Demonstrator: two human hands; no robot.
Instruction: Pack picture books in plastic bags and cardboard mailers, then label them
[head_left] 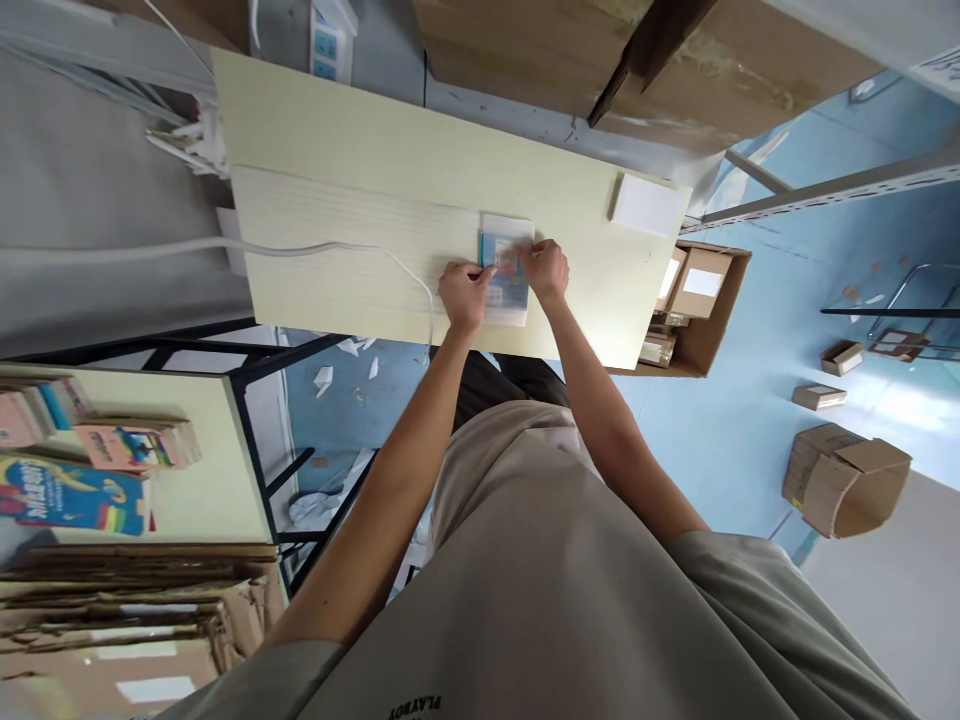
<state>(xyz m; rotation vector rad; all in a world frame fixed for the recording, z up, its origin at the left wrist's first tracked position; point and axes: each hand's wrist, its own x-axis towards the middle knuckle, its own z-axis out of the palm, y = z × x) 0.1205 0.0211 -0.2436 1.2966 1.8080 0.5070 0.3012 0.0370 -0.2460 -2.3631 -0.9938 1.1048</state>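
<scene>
On the pale yellow table lies a flat blue printed item (507,285), with a translucent wrapping (504,317) over or around it. My left hand (465,293) is closed at its left edge, thumb and fingers pinched together. On the right edge, the fingers of my right hand (546,268) are also bent into a pinch on the wrapping; the fingertips are slightly blurred. To the left, a long strip of translucent white sheeting (360,225) runs along the table up to the blue item.
A white cord (330,246) crosses the table (360,130) from the left. A white box (649,204) lies at the right end. Beside that end stands an open carton (727,300) holding smaller boxes. Large cartons (525,50) stand behind; colourful boxes (82,495) lie on the left table.
</scene>
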